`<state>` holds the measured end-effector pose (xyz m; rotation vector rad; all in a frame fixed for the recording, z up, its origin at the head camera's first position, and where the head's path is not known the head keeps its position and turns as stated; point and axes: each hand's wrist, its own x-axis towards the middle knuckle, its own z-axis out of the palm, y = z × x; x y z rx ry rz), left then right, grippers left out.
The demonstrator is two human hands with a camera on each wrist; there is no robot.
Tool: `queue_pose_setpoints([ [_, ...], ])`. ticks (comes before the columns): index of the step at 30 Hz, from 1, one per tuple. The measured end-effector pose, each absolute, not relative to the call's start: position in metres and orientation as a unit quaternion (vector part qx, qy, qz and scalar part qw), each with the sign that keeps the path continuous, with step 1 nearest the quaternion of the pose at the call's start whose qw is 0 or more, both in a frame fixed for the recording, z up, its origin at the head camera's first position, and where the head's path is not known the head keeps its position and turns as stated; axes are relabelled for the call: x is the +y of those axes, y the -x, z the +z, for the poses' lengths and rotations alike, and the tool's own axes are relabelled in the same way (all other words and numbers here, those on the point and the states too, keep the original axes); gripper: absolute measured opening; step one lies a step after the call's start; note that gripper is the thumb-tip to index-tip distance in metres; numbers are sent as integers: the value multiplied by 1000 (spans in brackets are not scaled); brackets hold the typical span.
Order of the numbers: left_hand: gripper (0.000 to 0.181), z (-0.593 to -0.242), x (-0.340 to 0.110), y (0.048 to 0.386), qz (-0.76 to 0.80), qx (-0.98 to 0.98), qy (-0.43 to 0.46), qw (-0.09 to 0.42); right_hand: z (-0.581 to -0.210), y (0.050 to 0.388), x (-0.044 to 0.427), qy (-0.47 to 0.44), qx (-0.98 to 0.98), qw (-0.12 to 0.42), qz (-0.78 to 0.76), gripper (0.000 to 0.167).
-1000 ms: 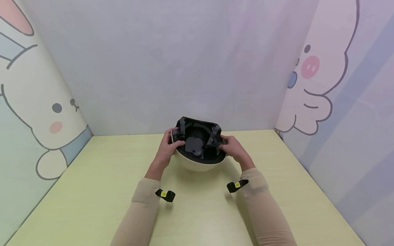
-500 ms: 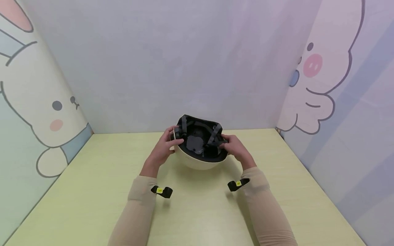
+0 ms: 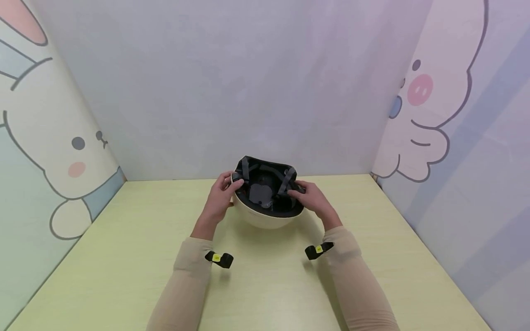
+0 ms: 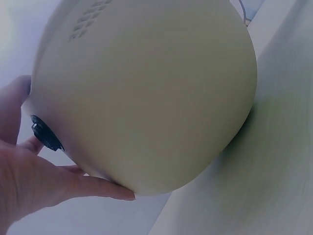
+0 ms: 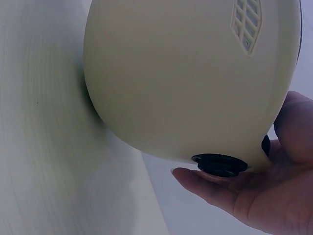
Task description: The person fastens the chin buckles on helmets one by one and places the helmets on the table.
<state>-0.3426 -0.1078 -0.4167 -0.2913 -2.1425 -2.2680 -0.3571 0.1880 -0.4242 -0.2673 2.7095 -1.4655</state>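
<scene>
A cream-coloured helmet (image 3: 267, 222) rests upside down on the table, its black padded inside (image 3: 262, 195) and dark straps facing up. My left hand (image 3: 215, 200) grips its left rim, thumb at the edge and fingers outside. On the opposite side my right hand (image 3: 313, 198) holds the right rim, with the thumb reaching over the edge near a strap. The left wrist view shows the smooth shell (image 4: 151, 98) and a black round knob (image 4: 46, 133) between the fingers. Another black knob (image 5: 220, 165) sits beside my right index finger in the right wrist view. Some fingertips are hidden behind the helmet.
The pale yellow table (image 3: 265, 285) ends at a grey back wall (image 3: 248, 92) just behind the helmet. Side walls with cartoon animals stand left and right. Each sleeve bears a black wrist camera, the left one (image 3: 219, 259) and the right one (image 3: 319, 250).
My left hand has shifted its hold, the thumb moving up toward the rim's far left part. My right thumb reaches slightly further inward. The helmet stays in nearly the same place.
</scene>
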Motion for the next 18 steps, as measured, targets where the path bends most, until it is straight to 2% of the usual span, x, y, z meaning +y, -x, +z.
queue_pose_setpoints([
  [7, 48, -417, -109, 344, -734, -674, 88, 8, -418, 353, 186, 104, 886, 26, -450, 64],
  [13, 48, -415, -108, 345, -738, -670, 78, 12, -414, 350, 184, 145, 921, -2, -362, 63],
  [18, 49, -415, -108, 344, -739, -670, 65, 17, -416, 352, 183, 188, 924, -7, -334, 69],
])
